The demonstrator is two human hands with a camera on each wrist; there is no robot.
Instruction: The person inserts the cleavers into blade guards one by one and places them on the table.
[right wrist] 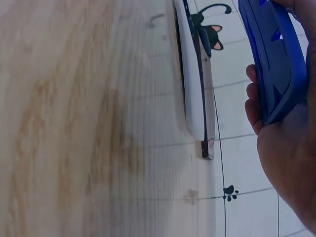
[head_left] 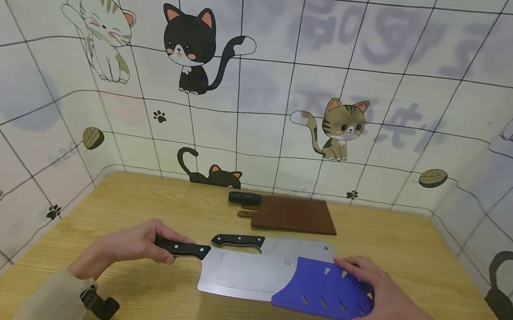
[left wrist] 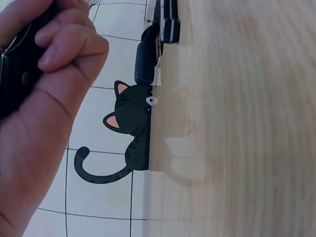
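My left hand [head_left: 137,244] grips the black riveted handle of a cleaver [head_left: 242,273], whose broad blade points right, cutting edge toward me. A blue slotted blade guard [head_left: 313,291] covers the far part of that blade. My right hand [head_left: 389,304] holds the guard by its right end, thumb below and fingers over the top. Both wrist views show the held things raised over the table; the right wrist view has the blue blade guard [right wrist: 279,64] between thumb and fingers. Just behind, a second cleaver [head_left: 238,240] lies on the table, its blade partly hidden by the first.
At the back of the wooden table [head_left: 172,203] lies a brown cutting board [head_left: 297,215] with its handle to the left. A dark cylindrical object [head_left: 244,198] is beside it. A tiled cat-print sheet [head_left: 264,88] walls the table behind and on both sides.
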